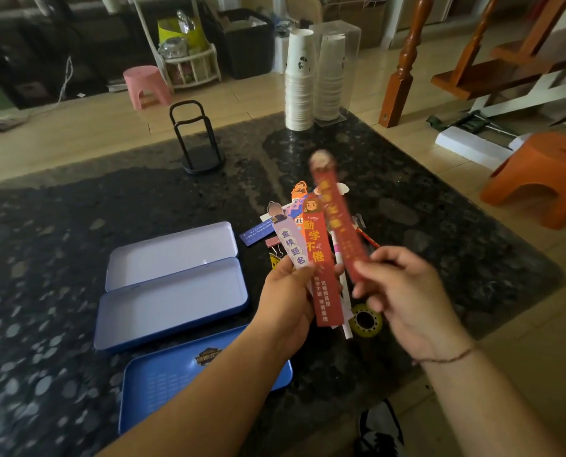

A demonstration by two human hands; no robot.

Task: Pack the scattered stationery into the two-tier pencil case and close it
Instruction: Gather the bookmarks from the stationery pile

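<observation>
The blue pencil case lies open on the dark stone table: its pale inner tier at the back, a second tray in the middle, and the blue lid nearest me. My left hand holds a fan of bookmarks above the table, a lilac one and a red-orange one. My right hand pinches a blurred dark red bookmark by its lower end. More bookmarks, a pink binder clip, pens and a roll of tape lie under the hands.
A black wire stand and two stacks of paper cups stand at the table's far side. The table's right edge runs diagonally past my right wrist. An orange stool sits on the floor at right.
</observation>
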